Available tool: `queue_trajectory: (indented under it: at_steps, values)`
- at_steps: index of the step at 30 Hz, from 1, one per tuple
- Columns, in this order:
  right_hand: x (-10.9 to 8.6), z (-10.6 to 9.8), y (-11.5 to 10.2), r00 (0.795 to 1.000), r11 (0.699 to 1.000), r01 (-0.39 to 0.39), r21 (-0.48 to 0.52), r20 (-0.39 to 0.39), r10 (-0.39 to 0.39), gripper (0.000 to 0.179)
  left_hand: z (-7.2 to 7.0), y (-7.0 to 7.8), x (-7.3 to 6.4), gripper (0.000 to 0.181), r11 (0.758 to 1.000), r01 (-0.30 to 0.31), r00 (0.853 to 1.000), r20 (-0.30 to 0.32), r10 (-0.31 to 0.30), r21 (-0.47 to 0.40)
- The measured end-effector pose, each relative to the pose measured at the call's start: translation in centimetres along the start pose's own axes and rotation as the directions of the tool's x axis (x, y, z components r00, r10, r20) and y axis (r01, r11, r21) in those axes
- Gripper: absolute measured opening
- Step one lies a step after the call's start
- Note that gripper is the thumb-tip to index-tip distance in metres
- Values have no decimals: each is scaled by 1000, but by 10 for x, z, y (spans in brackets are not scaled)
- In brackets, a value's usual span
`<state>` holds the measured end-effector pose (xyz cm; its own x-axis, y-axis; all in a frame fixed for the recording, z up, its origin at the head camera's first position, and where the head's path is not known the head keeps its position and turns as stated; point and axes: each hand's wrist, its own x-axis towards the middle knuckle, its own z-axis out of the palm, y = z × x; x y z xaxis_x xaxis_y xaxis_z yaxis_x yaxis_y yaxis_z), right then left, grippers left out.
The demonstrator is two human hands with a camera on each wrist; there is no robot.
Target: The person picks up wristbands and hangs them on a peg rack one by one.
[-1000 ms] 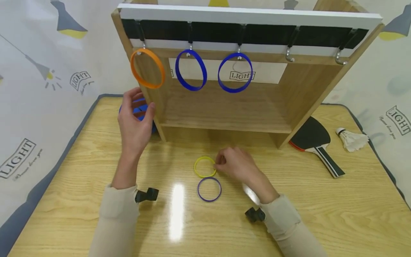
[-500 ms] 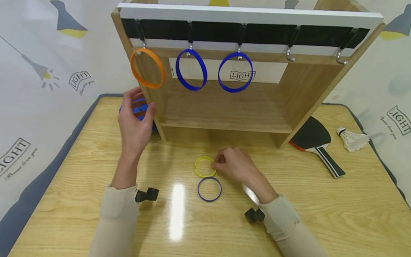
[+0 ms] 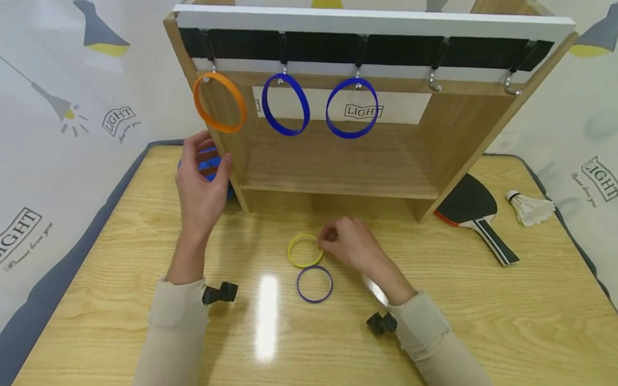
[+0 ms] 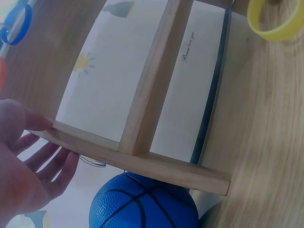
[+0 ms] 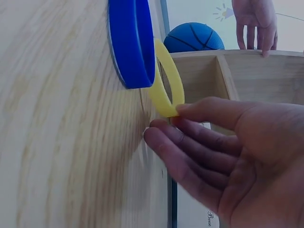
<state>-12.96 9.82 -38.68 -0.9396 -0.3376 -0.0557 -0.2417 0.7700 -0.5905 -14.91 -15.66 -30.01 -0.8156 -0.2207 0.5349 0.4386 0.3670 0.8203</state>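
A wooden table bears a wooden shelf, with a blue ball beside it.
The person's left hand grips the shelf's side panel, thumb on one face, fingers on the other; the right hand pinches a yellow ring between thumb and fingertip, in front of the shelf. An orange ring and two blue rings hang from hooks along the shelf's top; another blue ring lies on the table, just nearer the person than the yellow one.

Pale beige left sleeve, matching right sleeve, broad plain cuffs, small black angular camera at each wrist
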Motion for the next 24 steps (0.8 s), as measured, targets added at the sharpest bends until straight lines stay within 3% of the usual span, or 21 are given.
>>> queue_trajectory:
  at_steps: [7, 13, 24]
  values:
    - [1, 0, -3, 995, 985, 104, 140, -14, -103, 4, 0, 0, -1, 38, 1000, 5, 1000, 0, -5, 6]
    - [-1, -1, -9, 974, 954, 225, 201, -10, -227, 9, 1, 0, 1, 38, 1000, 5, 1000, 1, -5, 8]
    - [-7, -5, -19, 961, 962, 231, 146, 118, -249, 11, 0, 1, 0, 38, 1000, 8, 1000, 1, -8, 12]
